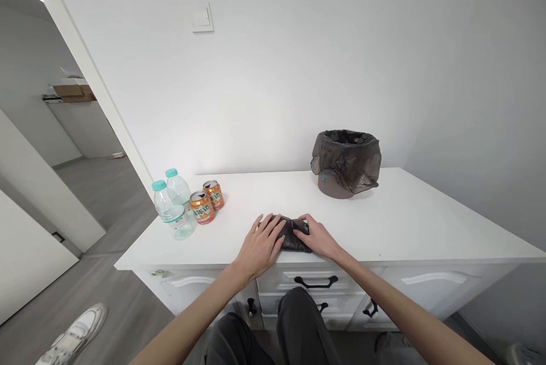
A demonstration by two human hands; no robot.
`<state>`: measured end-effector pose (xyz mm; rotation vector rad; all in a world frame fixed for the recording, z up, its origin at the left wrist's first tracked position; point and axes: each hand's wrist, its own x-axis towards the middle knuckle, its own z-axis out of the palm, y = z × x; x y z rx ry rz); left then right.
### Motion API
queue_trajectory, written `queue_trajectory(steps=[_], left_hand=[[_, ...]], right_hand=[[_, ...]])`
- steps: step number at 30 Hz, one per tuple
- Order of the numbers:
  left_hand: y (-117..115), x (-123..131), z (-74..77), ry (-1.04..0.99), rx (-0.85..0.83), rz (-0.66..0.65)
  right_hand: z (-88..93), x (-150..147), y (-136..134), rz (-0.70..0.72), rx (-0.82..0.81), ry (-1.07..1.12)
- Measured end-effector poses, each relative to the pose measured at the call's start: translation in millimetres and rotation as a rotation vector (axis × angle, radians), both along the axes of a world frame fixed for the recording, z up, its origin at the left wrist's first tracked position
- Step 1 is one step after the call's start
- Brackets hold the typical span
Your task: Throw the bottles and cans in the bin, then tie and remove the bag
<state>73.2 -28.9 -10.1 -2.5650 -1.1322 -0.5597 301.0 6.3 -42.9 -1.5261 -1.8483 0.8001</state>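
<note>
A small folded bundle of dark plastic bag (pixel 293 235) lies near the front edge of a white cabinet top (pixel 401 223). My left hand (pixel 261 244) rests flat on its left end, fingers stretched out. My right hand (pixel 318 237) lies on its right end, fingers curled over the plastic. Farther back on the right stands a small bin (pixel 345 163) lined with a dark bag of the same plastic.
Two clear water bottles with teal caps (pixel 173 206) and two orange drink cans (pixel 207 201) stand at the left end of the top. Drawers with black handles (pixel 315 282) are below. A wall is close behind; an open doorway is to the left.
</note>
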Motion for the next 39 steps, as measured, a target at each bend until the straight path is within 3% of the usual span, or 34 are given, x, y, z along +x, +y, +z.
queue_trajectory(steps=[6,9,12,15,18,21,25,30,34,39], left_hand=[[20,-20,-39.4,0.033,-0.196,0.094],[24,-24,-51.0,-0.028,-0.218,0.081],[24,-24,-56.2,-0.049,-0.21,0.085],[24,-24,-56.9,-0.027,-0.208,0.092],[22,-27,-56.0,0.008,-0.214,0.091],[21,-29,-55.7,0.032,-0.22,0.094],[20,-30,-56.5,0.039,-0.188,0.08],[22,-33,-58.9,0.023,-0.19,0.062],[31,-55,-64.2,-0.05,-0.176,0.095],[43,-105,-65.9,-0.071,-0.216,0.238]], right_hand=[[4.4,8,-2,-0.121,0.058,-0.009],[2.6,6,-9,-0.153,0.247,-0.094],[6.8,-8,-25,-0.044,0.495,-0.163],[13.0,-31,-40,0.136,0.588,-0.222],[11.6,-52,-47,0.185,0.549,-0.252],[0.7,-62,-47,0.126,0.444,-0.261],[-14.1,-59,-43,0.11,0.366,-0.327],[-16.7,-51,-43,0.114,0.33,-0.347],[-14.9,-29,-38,0.087,0.306,-0.333],[-17.8,40,-22,0.045,0.268,-0.393]])
